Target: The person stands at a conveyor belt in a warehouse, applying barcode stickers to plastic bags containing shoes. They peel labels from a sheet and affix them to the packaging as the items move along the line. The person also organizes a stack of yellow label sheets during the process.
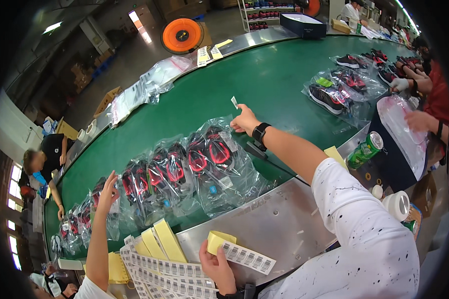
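My right hand (246, 121) reaches out over the green conveyor belt (264, 70), fingertips closed on a small white label (234, 102). Just below that hand lies a clear bag of black-and-red shoes (219, 152). Low in the middle, my left hand (218, 269) grips a strip of barcode labels (249, 257), whose yellow backing (219, 240) curls up over the fingers. More label strips (169, 269) are spread beside it on the metal ledge, with folded yellow backing paper (167, 239) above them.
Bagged shoes (164, 172) form a row toward the left, where a co-worker's hand (107, 194) is raised. More bagged shoes (334, 92) lie at right near another worker. A green can (365, 150) and a dark box (396, 149) stand on the right. An orange fan (182, 36) stands beyond.
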`<action>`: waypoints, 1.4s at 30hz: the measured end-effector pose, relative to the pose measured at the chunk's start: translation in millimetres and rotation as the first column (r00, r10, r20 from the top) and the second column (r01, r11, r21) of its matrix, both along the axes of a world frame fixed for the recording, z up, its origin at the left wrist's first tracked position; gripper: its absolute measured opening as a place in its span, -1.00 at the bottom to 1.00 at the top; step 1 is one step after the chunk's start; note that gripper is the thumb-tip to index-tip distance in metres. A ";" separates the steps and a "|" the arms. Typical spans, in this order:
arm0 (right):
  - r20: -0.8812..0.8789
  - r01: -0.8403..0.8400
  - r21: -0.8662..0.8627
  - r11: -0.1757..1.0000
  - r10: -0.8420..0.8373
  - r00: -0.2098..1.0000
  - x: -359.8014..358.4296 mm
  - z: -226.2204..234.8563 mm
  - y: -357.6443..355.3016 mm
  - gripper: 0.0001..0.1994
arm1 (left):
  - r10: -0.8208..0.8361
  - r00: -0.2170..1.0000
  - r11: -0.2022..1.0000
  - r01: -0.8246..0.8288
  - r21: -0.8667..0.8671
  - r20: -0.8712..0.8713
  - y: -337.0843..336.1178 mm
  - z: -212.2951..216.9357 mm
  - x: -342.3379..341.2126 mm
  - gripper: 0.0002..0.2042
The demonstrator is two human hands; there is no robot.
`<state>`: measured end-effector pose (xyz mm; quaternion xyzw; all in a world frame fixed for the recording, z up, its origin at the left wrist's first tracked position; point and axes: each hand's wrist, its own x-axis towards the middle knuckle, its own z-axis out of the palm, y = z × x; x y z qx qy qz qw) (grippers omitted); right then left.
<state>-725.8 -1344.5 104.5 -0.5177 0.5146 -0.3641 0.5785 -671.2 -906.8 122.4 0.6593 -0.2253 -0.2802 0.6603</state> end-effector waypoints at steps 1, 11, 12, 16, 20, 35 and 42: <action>-0.011 -0.001 -0.016 1.000 0.001 1.000 -0.5 -2.0 -1.1 -0.18 | -0.003 1.000 1.000 0.003 0.018 0.000 1.4 1.5 -0.4 -0.59; 0.031 -0.110 -0.164 0.980 0.116 0.993 -22.4 27.7 -43.0 -0.74 | 0.042 0.999 0.999 -0.041 0.034 -0.016 1.0 6.6 -5.2 -0.62; -0.011 -0.163 -0.139 0.977 0.164 0.986 -22.4 30.3 -49.3 -0.79 | 0.036 0.999 0.998 -0.036 0.043 -0.008 0.8 5.7 -5.5 -0.62; -0.114 -0.332 -0.039 0.942 0.326 0.938 -7.9 31.7 -55.3 -0.84 | 0.044 0.999 0.998 -0.044 0.052 0.001 1.6 5.2 -5.3 -0.63; -0.107 -0.385 -0.017 0.923 0.381 0.918 5.7 18.4 -50.4 -0.88 | 0.042 0.999 0.997 -0.042 0.070 -0.003 0.7 7.7 -4.9 -0.64; -0.908 -0.486 -0.371 0.792 -0.419 0.010 -173.8 57.4 -83.5 -0.79 | 0.075 0.996 0.995 -0.072 0.062 -0.043 -2.9 15.3 -9.1 -0.57; -0.975 -0.316 -0.214 0.924 -0.223 0.006 -263.2 57.4 -52.2 -0.74 | 0.039 0.991 0.995 -0.051 -0.087 -0.131 -4.0 7.0 -11.3 -0.43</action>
